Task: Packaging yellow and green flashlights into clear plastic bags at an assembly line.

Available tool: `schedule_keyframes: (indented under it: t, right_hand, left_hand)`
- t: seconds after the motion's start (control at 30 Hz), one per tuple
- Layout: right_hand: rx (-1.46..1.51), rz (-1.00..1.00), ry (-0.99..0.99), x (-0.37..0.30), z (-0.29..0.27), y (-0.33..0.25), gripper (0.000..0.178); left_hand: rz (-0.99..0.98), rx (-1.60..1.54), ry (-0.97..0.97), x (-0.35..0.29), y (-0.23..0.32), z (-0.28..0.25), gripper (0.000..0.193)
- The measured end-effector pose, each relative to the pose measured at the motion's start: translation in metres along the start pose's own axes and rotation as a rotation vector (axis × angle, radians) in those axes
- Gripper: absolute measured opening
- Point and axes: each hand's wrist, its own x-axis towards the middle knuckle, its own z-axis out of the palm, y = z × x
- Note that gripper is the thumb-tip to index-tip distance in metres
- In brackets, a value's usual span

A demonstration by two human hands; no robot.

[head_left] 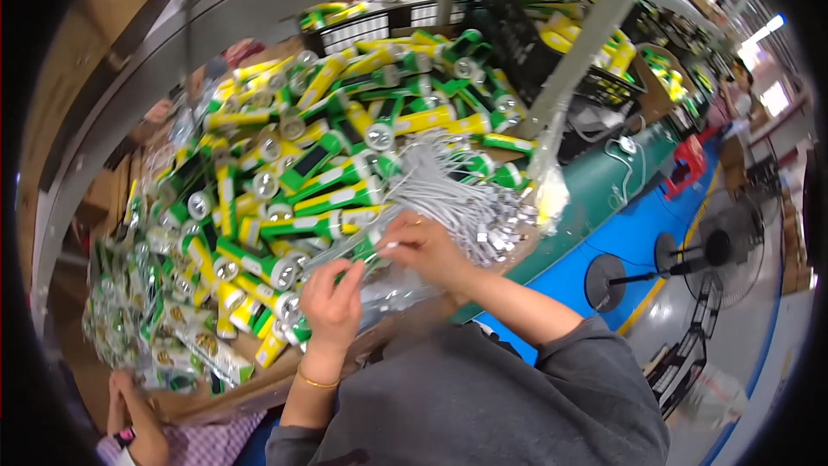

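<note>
My left hand point(331, 300) is closed in a pinch at the lower edge of the pile, on what looks like a clear plastic bag point(340, 249). Just to its right and a little farther off, my right hand point(423, 250) pinches a small white piece point(390, 245) between thumb and fingers; its kind is too small to make out. Beyond both hands lie many yellow-and-green flashlights point(336, 198) with round clear lenses, heaped loosely. A bundle of pale grey cables point(448, 194) with metal plugs lies right beside my right hand.
Bagged flashlights point(203, 341) lie at the left, near another person's hands point(125, 388). A metal post point(595, 34) rises at the right of the heap, near black crates point(517, 26). A green table surface point(578, 224), fans point(606, 283) and a red stool point(687, 166) are on the right.
</note>
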Motion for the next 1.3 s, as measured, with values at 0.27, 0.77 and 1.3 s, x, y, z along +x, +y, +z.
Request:
schedule_keyframes:
  t: [0.27,0.77,1.3]
  right_hand:
    - [-0.314,-0.190,0.169,-0.012,0.005,-0.007,0.016]
    - [-0.272,-0.190,0.130,-0.028,0.013,-0.018,0.012]
    - [-0.305,-0.056,-0.156,-0.004,0.000,-0.045,0.012]
  left_hand:
    - [-0.410,-0.514,-0.364,0.011,0.017,-0.015,0.020]
    - [-0.140,-0.186,0.029,0.014,0.032,0.016,0.027]
    - [-0.734,0.338,0.667,-0.055,-0.156,-0.222,0.021]
